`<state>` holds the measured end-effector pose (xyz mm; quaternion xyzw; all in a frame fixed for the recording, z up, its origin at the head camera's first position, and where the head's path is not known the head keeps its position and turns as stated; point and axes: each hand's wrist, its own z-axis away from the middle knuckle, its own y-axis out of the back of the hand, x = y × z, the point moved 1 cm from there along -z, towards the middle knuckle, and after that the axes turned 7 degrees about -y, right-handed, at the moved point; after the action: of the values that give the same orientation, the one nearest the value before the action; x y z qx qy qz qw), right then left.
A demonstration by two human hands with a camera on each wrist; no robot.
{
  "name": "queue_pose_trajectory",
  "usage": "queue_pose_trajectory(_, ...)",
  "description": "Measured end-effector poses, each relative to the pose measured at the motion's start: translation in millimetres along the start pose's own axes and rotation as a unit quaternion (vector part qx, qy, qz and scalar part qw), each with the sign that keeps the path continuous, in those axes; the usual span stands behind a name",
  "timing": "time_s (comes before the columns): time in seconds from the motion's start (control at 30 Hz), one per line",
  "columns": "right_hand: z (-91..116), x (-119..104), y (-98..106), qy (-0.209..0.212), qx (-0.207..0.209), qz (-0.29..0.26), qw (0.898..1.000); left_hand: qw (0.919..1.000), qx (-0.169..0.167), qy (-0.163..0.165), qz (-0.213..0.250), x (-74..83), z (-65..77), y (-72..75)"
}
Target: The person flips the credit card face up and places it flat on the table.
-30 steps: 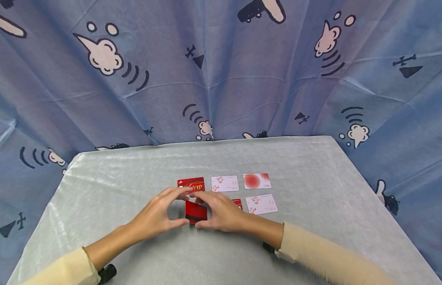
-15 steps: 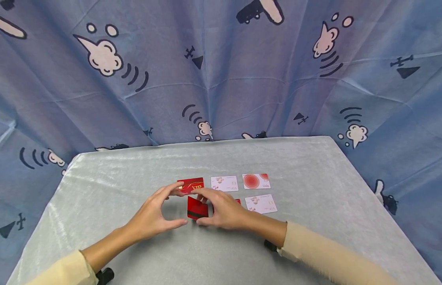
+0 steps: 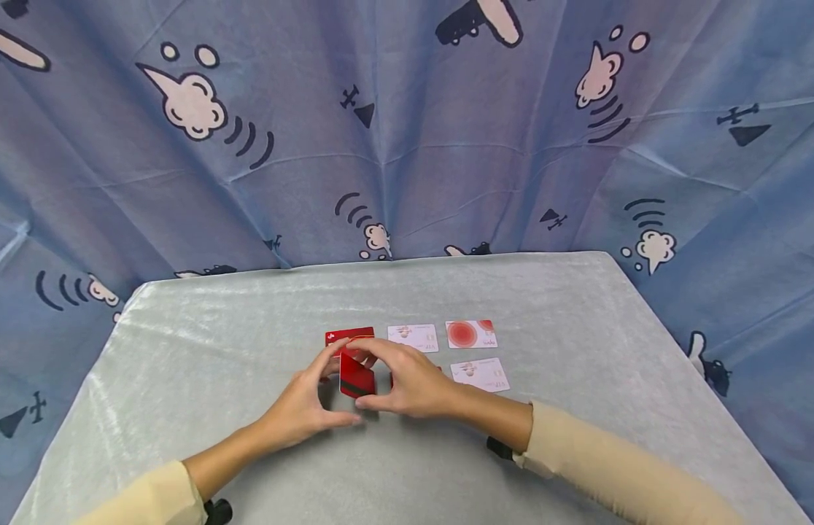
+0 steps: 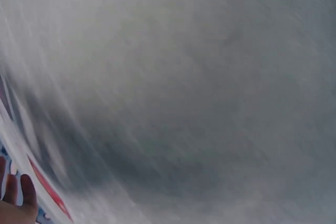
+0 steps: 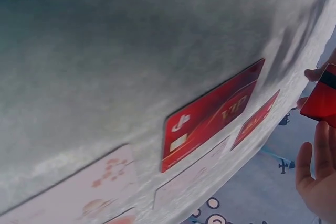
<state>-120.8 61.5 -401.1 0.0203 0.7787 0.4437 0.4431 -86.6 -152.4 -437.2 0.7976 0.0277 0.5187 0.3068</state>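
Note:
In the head view, a red card point(image 3: 357, 375) with a dark stripe stands tilted above the table, between both hands. My right hand point(image 3: 413, 379) pinches it by its right side, thumb at the lower corner and fingers behind. The left hand point(image 3: 298, 408) curves around the card's left side; its thumb is apart from the card below, and its fingertips are near the upper edge, contact hard to tell. Beneath the right hand lies a red VIP card point(image 5: 210, 119), mostly covered in the head view. Another red card point(image 3: 354, 333) lies behind the fingertips, partly hidden.
Two white cards with floral prints, one at the back point(image 3: 412, 337) and one nearer point(image 3: 481, 374), lie on the grey cloth-covered table point(image 3: 545, 299). A white card with red circles point(image 3: 470, 334) sits at the back right. A blue patterned curtain point(image 3: 433, 146) hangs behind.
The left hand first drew away leftward from the striped card, then came back toward it. The card has risen slightly and tilted more upright in the right hand.

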Motion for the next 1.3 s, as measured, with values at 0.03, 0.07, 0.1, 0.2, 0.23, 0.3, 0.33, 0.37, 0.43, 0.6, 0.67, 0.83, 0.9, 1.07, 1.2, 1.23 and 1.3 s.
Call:
queue_pose_trajectory(0.03,-0.4,-1.0,-0.2,0.007,0.002,-0.004,1.000,1.0000,0.002,0.004,0.004,0.6,-0.5,-1.6)
queue_pose_trajectory(0.07,-0.8,-1.9,-0.4,0.012,0.003,-0.008,1.000,0.9999,0.004,0.008,0.008,1.2,-0.9,-2.9)
queue_pose_trajectory(0.1,-1.2,-2.8,-0.8,0.018,0.005,-0.012,1.000,0.9999,0.006,0.010,0.011,1.6,-1.2,-4.0)
queue_pose_trajectory(0.2,-1.8,-4.4,-2.4,0.029,0.010,-0.014,0.999,0.9998,0.008,0.014,0.015,2.0,-1.8,-6.3)
queue_pose_trajectory(0.23,-2.0,-5.1,-2.8,0.029,0.009,-0.015,0.999,0.9997,0.008,0.013,0.018,2.1,-1.9,-6.8)
queue_pose_trajectory(0.3,-2.0,-6.0,-3.8,0.030,0.009,-0.015,0.999,0.9996,0.007,0.012,0.025,1.7,-1.7,-7.5)
queue_pose_trajectory(0.33,-2.0,-6.2,-4.4,0.029,0.008,-0.015,0.999,0.9995,0.006,0.012,0.028,1.5,-1.6,-7.8)
queue_pose_trajectory(0.37,-2.0,-6.6,-4.8,0.028,0.006,-0.017,0.999,0.9995,0.006,0.011,0.029,0.9,-1.4,-8.2)
queue_pose_trajectory(0.43,-2.3,-7.6,-5.4,0.025,0.003,-0.025,0.999,0.9994,0.004,0.012,0.033,0.3,-1.1,-8.9)
queue_pose_trajectory(0.6,-3.0,-8.6,-6.9,0.025,0.001,-0.041,0.999,0.9991,0.001,0.014,0.040,-0.6,-0.5,-9.7)
queue_pose_trajectory(0.67,-3.3,-8.7,-7.4,0.026,0.001,-0.041,0.999,0.9992,0.003,0.012,0.039,-0.9,-0.1,-9.6)
queue_pose_trajectory(0.83,-2.9,-8.8,-8.0,0.029,-0.002,-0.041,0.999,0.9996,0.006,0.003,0.029,-2.2,0.6,-9.4)
queue_pose_trajectory(0.9,-2.6,-8.9,-7.8,0.029,-0.003,-0.043,0.999,0.9995,0.005,0.000,0.030,-2.5,0.6,-9.4)
queue_pose_trajectory(1.07,-2.4,-8.9,-7.7,0.024,-0.006,-0.044,0.999,0.9996,0.001,-0.007,0.028,-2.7,0.8,-9.0)
queue_pose_trajectory(1.2,-2.0,-8.7,-7.4,0.017,-0.011,-0.035,0.999,0.9999,-0.003,-0.005,0.011,-2.1,0.6,-8.5)
queue_pose_trajectory(1.23,-1.9,-8.7,-7.1,0.015,-0.011,-0.032,0.999,1.0000,-0.004,-0.003,0.008,-1.8,0.2,-8.3)
queue_pose_trajectory(1.3,-1.9,-9.1,-6.1,0.011,-0.011,-0.031,0.999,1.0000,-0.005,-0.004,-0.001,-1.5,-0.4,-8.1)
